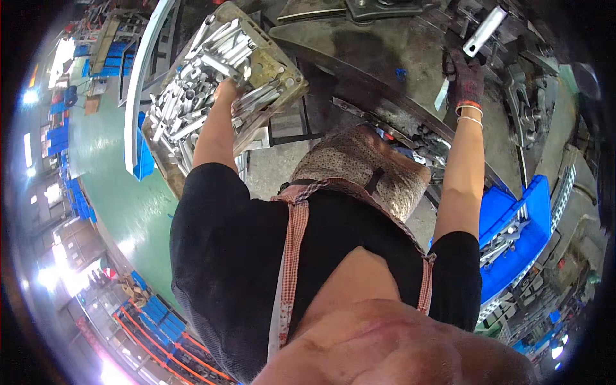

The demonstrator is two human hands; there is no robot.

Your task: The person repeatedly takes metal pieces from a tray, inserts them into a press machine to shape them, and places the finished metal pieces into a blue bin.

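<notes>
My left hand, bare, reaches into a worn crate heaped with short silvery metal tubes. A metal tube lies right at its fingers, which look closed on it; the fingertips are hidden. Over the dark metal workbench on the right, my right hand wears a dark reddish glove. A flattened metal tube with a hole near its end rises from the gloved fingers, tilted up to the right. The fingers appear curled round its lower end, partly covered by it. A pale flat strip shows beside the glove.
Metal fixtures and rods crowd the bench's right side. A blue bin with metal parts stands by my right elbow. A small blue item lies on the bench. A pale curved post rises left of the crate.
</notes>
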